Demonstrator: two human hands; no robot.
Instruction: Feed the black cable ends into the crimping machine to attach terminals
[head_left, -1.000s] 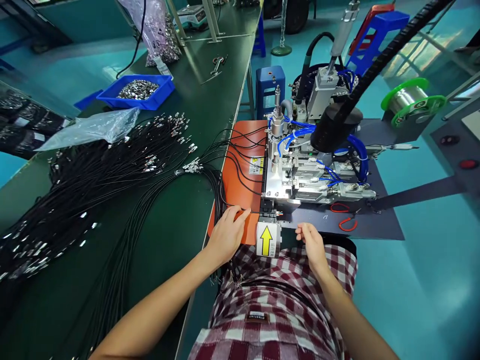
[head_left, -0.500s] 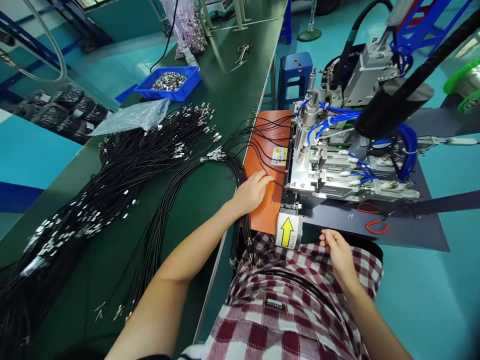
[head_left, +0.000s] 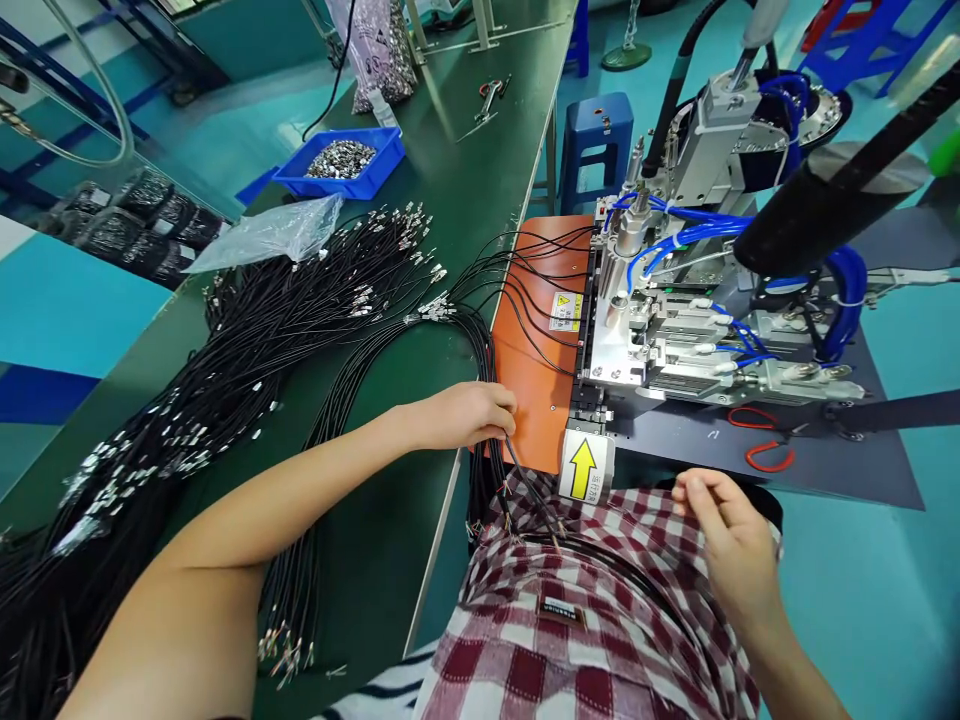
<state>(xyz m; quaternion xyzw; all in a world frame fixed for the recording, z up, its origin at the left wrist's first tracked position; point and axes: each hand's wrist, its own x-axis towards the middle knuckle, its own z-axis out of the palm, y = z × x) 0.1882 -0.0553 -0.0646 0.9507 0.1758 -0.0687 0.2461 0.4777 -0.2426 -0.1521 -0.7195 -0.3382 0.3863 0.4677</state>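
My left hand (head_left: 466, 414) is closed in a pinch on thin black wires (head_left: 525, 490) at the near edge of the orange mat (head_left: 536, 385). Their stripped ends hang down toward my checked shirt. My right hand (head_left: 731, 535) hovers over my lap, fingers loosely curled with thumb and forefinger together; what it holds, if anything, is too small to see. A metal machine (head_left: 675, 330) with blue tubes sits beyond the mat, with several black wires running into its left side. A yellow arrow label (head_left: 584, 467) marks its front corner.
A large heap of black cables with metal terminals (head_left: 247, 340) covers the green bench. A blue bin of metal parts (head_left: 341, 160) and a clear plastic bag (head_left: 270, 232) lie farther back. Pliers (head_left: 489, 92), a blue stool (head_left: 596, 135) and red rings (head_left: 765, 455) are also in view.
My left hand drew back from the wires on the orange mat to the mat's near edge and pinched hanging wires. My right hand shifted right and lower over my lap.
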